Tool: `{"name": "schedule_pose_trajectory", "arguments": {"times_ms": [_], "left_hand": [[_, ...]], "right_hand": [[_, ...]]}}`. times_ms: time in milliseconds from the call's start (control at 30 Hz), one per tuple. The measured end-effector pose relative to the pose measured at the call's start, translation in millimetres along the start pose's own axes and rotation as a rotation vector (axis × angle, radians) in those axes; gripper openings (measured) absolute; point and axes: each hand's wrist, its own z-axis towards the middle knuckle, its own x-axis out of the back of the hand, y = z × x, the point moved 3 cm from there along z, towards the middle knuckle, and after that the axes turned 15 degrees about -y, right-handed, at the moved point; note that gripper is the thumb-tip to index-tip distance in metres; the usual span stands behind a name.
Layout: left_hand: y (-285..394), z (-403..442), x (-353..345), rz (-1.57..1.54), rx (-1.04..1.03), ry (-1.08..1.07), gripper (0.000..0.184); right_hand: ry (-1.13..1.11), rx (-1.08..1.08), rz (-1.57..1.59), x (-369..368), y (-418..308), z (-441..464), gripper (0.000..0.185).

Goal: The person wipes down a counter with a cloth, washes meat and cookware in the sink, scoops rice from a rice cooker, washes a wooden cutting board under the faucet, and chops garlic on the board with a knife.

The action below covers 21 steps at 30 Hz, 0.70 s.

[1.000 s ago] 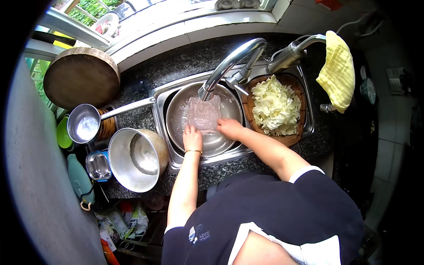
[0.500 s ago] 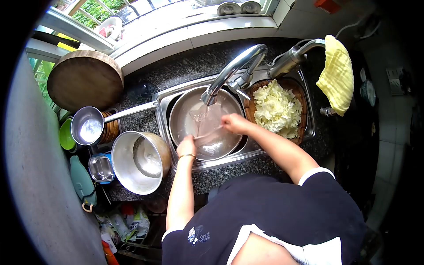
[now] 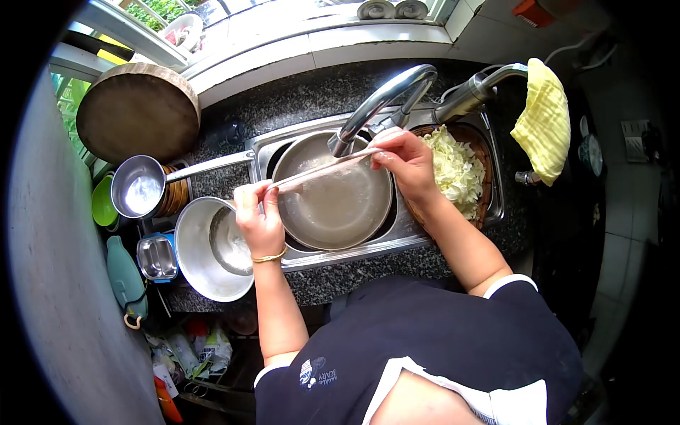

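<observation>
A thin, translucent sheet is stretched taut between both hands, its upper edge slanting up to the right. Whether it is a bag or a single film I cannot tell. My left hand, with a bracelet at the wrist, pinches the left end. At the other end my right hand pinches between thumb and fingers. Below the sheet a large metal basin with water in it sits in the left sink bowl. The curved tap ends just behind the sheet; whether water runs from it is unclear.
Shredded cabbage lies in a woven basket at the right sink bowl. Left of the sink stand a deep metal pot, a long-handled saucepan and a round chopping board. A yellow cloth hangs at right.
Both hands have risen from low over the basin toward the tap, lifting the sheet and pulling it taut. Water that streamed onto the sheet is no longer clearly visible.
</observation>
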Motion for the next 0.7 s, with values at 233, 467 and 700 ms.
{"name": "schedule_pose_trajectory", "arguments": {"times_ms": [233, 467, 700], "left_hand": [[-111, -43, -89, 0.208, 0.167, -0.265, 0.006], [-144, -102, -155, 0.840, 0.388, -0.919, 0.024], [-89, -70, -120, 0.325, 0.270, -0.941, 0.022]], "right_hand": [[0.002, -0.356, -0.657, 22, 116, -36, 0.006], [-0.807, -0.762, -1.344, 7, 189, -93, 0.021], [-0.686, -0.713, -0.796, -21, 169, -75, 0.035]]}}
